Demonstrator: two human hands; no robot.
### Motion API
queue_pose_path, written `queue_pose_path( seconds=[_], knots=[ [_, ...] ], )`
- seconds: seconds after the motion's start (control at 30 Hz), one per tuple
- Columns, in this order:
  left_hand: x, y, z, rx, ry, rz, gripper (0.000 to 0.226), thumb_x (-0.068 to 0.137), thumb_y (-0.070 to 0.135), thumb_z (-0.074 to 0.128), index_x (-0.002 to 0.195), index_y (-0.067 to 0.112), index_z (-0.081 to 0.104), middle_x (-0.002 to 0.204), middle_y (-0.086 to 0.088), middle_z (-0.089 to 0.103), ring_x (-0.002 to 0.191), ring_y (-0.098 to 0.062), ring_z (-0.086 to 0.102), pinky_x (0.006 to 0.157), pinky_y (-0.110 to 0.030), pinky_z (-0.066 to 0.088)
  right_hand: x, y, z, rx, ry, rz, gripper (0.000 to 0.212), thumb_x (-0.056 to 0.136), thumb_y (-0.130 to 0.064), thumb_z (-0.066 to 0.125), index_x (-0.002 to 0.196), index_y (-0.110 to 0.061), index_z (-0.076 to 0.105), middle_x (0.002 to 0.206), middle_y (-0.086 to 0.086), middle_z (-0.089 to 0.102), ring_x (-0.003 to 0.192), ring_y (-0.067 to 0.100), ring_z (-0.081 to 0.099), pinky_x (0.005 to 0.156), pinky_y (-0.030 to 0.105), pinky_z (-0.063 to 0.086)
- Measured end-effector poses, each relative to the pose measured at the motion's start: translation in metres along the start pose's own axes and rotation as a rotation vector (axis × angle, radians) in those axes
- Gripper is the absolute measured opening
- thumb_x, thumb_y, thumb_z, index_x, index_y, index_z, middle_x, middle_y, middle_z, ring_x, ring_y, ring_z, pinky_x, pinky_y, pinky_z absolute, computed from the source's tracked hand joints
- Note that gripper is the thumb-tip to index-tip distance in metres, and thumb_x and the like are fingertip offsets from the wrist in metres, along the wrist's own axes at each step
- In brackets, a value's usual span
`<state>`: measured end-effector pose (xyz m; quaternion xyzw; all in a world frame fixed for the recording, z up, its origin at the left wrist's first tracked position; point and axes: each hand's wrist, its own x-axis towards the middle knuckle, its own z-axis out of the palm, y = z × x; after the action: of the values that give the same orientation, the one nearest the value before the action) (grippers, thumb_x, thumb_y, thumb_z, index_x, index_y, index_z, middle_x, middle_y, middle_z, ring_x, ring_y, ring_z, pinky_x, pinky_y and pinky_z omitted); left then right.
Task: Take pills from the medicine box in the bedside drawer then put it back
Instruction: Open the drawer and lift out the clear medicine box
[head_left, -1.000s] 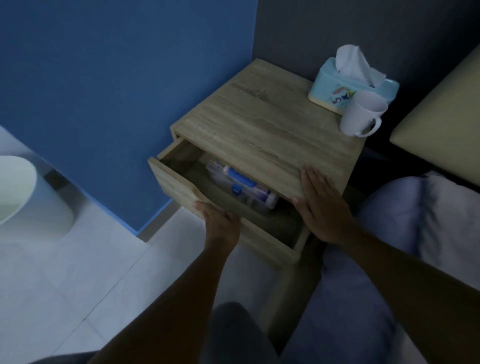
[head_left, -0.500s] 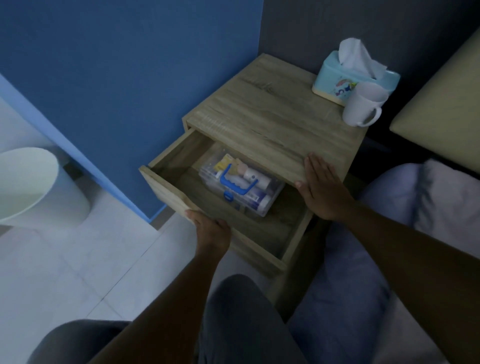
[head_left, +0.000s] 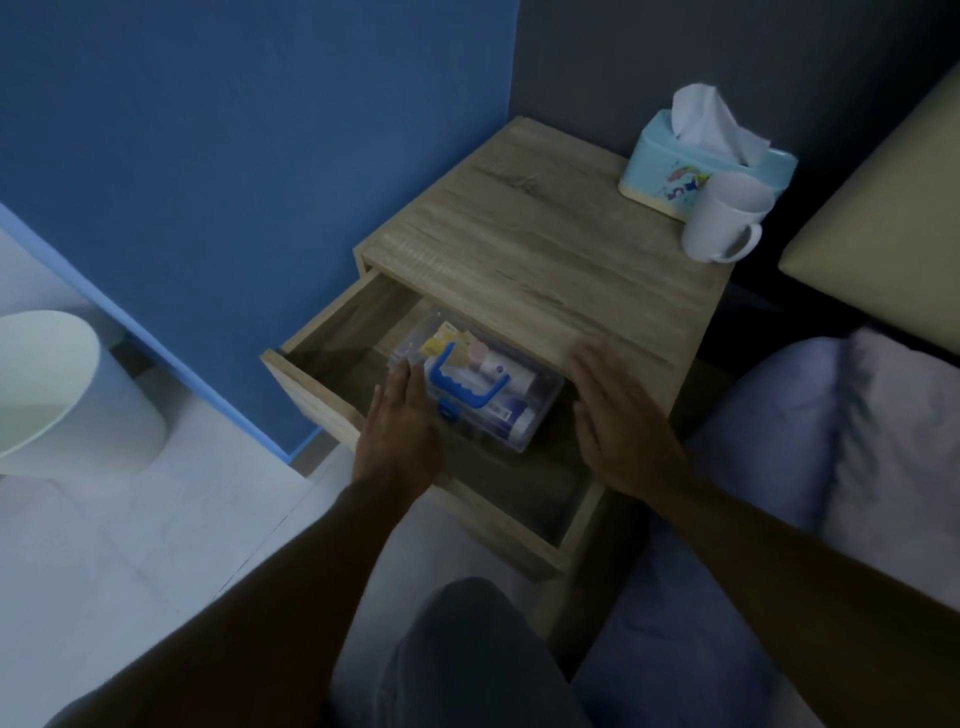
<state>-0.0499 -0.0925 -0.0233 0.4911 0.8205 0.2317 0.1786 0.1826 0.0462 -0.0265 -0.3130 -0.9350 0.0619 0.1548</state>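
The wooden bedside drawer (head_left: 311, 382) stands pulled far out. Inside lies a clear plastic medicine box (head_left: 540, 395) with a blue handle on its lid and tubes and packets showing through. My left hand (head_left: 400, 426) reaches into the drawer, fingers straight, at the box's left end. Whether it touches the box I cannot tell. Just right of the box, over the drawer's right side, my right hand (head_left: 618, 415) hovers flat with fingers spread and nothing in it.
On the nightstand top (head_left: 545, 244) at the back right stand a light-blue tissue box (head_left: 670, 166) and a white mug (head_left: 722, 223). A white bin (head_left: 57, 384) sits on the floor at left. Bed and pillow (head_left: 857, 415) lie at right. My knee is below the drawer.
The drawer slid further out. My left hand left the drawer front and reached in beside the box. My right hand lifted off the nightstand's edge and moved over the drawer.
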Motion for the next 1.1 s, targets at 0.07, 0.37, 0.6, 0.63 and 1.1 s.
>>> queue_pose_path(
  seconds=[0.07, 0.37, 0.6, 0.63, 1.1],
  knots=[
    [0.019, -0.001, -0.005, -0.012, -0.015, -0.02, 0.079, 0.089, 0.015, 0.057, 0.154, 0.016, 0.013, 0.163, -0.01, 0.01, 0.151, -0.025, 0.008, 0.121, -0.045, 0.011, -0.005, -0.018, 0.007, 0.083, 0.023, -0.059, 0.048, 0.096, -0.014, 0.054, 0.142, -0.002, 0.049, 0.15, 0.016, 0.047, 0.144, 0.026, 0.039, 0.12, 0.044, 0.031],
    [0.09, -0.012, -0.013, -0.219, -0.126, -0.208, 0.043, 0.099, 0.032, 0.044, 0.136, 0.011, 0.04, 0.128, -0.018, 0.057, 0.113, -0.032, 0.061, 0.092, -0.049, 0.054, 0.017, -0.081, 0.028, 0.282, 0.167, 0.296, 0.026, 0.094, -0.013, 0.058, 0.12, -0.013, 0.064, 0.12, 0.004, 0.062, 0.111, 0.011, 0.058, 0.089, 0.024, 0.055],
    [0.109, -0.016, -0.011, -0.257, -0.222, -0.297, 0.036, 0.094, 0.035, 0.056, 0.12, 0.01, 0.055, 0.112, -0.014, 0.062, 0.1, -0.026, 0.063, 0.087, -0.046, 0.055, 0.034, -0.087, 0.046, 0.562, 0.112, 0.882, 0.038, 0.097, -0.032, 0.053, 0.132, -0.015, 0.052, 0.126, 0.007, 0.062, 0.104, 0.015, 0.067, 0.08, 0.031, 0.062],
    [0.11, -0.016, -0.01, -0.272, -0.213, -0.302, 0.035, 0.093, 0.033, 0.058, 0.12, 0.011, 0.054, 0.111, -0.011, 0.061, 0.097, -0.023, 0.062, 0.082, -0.042, 0.055, 0.036, -0.085, 0.048, 0.61, 0.075, 0.969, 0.038, 0.098, -0.034, 0.053, 0.131, -0.015, 0.053, 0.123, 0.008, 0.064, 0.1, 0.015, 0.068, 0.078, 0.03, 0.061],
    [0.088, -0.02, -0.049, -0.279, -0.263, -0.349, 0.059, 0.079, 0.025, 0.077, 0.13, 0.01, 0.052, 0.122, -0.014, 0.061, 0.111, -0.028, 0.061, 0.093, -0.046, 0.054, 0.017, -0.105, 0.038, 0.997, 0.064, 1.222, 0.048, 0.088, -0.033, 0.07, 0.133, -0.024, 0.054, 0.121, 0.003, 0.065, 0.099, 0.015, 0.067, 0.075, 0.029, 0.059]
  ],
)
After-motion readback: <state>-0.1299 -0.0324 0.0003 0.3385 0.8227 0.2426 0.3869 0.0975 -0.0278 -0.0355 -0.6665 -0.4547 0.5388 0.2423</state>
